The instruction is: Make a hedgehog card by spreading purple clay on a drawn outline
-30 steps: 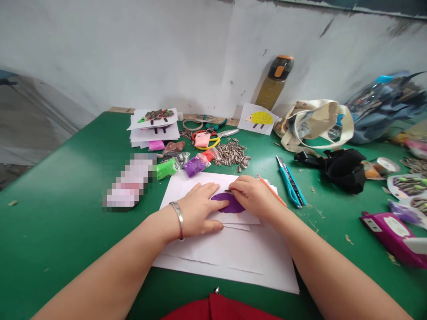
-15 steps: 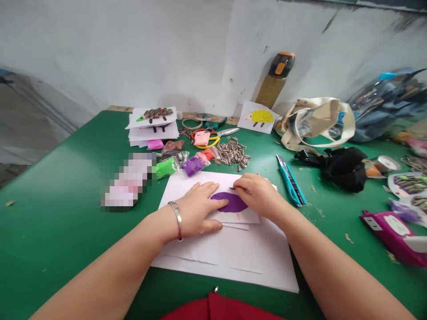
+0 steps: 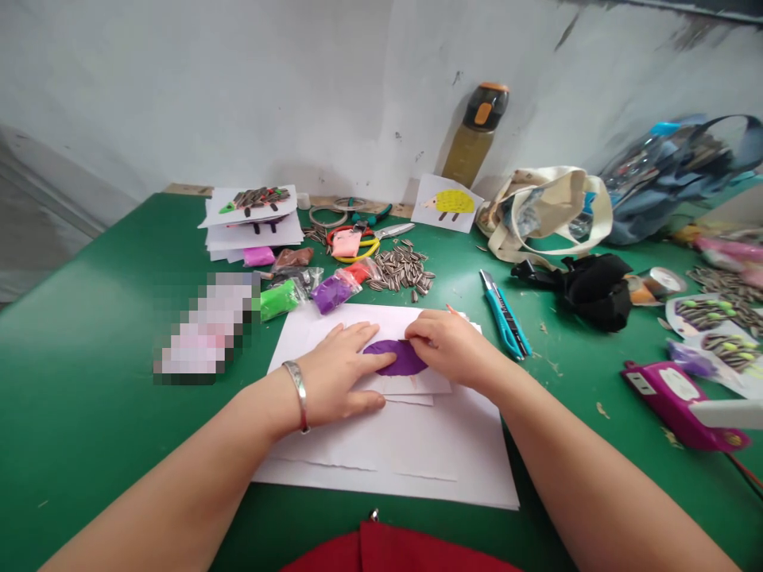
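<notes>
Green work table (image 3: 89, 413) against scuffed white wall (image 3: 208, 95). Bottle with orange cap (image 3: 477, 135) leaning on wall at far edge. Far right of table: blue plastic bag (image 3: 673, 179), canvas tote bag (image 3: 540, 210), black cloth bundle (image 3: 596, 294), magenta pouch (image 3: 673, 401). Far middle: stack of paper cards (image 3: 250, 234) under seed hedgehog picture (image 3: 253, 202), yellow hedgehog card (image 3: 447, 204), scissors (image 3: 393, 231), pile of sunflower seeds (image 3: 399, 266). Nearer: green clay packet (image 3: 279, 299), purple clay packet (image 3: 332, 291). Left of paper: pixelated object (image 3: 206, 326), too blurred to identify. Just right of paper: teal utility knife (image 3: 504, 322). Center: layered white paper sheets (image 3: 381, 453) flat on table, red garment (image 3: 393, 552) at bottom edge of view. Purple clay oval (image 3: 396, 357) on top sheet, between both hands, touched by both. Left hand (image 3: 337, 373) flat, fingers spread wide, fingertips on clay's left end, no grip; silver bangle (image 3: 298, 393) on wrist. Right hand (image 3: 450, 345) curled narrow at clay's upper right edge; fingers hide any held item, so grip cannot be told. Small orange tip (image 3: 448, 307) just beyond right hand, link to hand unclear.
</notes>
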Demonstrator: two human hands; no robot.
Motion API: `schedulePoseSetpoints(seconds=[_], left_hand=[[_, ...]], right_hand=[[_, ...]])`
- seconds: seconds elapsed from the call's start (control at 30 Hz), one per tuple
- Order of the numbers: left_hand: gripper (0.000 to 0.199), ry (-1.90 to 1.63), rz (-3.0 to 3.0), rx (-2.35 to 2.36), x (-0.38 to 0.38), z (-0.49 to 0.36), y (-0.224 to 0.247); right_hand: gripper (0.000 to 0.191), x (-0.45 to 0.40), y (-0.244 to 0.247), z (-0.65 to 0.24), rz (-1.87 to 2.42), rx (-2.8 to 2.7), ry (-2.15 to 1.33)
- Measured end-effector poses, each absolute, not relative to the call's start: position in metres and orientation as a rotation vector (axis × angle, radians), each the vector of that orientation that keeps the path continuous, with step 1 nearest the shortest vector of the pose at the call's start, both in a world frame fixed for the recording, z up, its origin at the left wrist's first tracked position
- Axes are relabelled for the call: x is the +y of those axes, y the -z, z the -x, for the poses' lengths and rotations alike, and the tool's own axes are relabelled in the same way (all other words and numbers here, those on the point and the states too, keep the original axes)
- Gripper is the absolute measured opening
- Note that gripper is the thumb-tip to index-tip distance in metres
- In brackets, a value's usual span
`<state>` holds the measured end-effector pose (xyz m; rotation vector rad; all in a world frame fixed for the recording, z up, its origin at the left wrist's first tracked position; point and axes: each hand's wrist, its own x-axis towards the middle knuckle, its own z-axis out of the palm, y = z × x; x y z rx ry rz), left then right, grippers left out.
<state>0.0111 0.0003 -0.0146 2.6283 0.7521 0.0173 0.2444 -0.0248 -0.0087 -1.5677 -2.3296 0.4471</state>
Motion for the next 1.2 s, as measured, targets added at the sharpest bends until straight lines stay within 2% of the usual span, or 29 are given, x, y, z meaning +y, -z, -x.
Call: schedulePoseSetpoints(seconds=[0.6,1.2], left_hand=[[0.060,0.053,-2.591,0.771,-0.001,-0.015,-0.001],[0.063,0.028,-2.628,0.754,-0.001,-0.014,0.006]], right_hand=[[0.024,-0.026,0.001,-0.254,1.645,-2.290,-0.585],[0.022,-0.023,0.012,-0.244,1.710,-2.168,-0.600]])
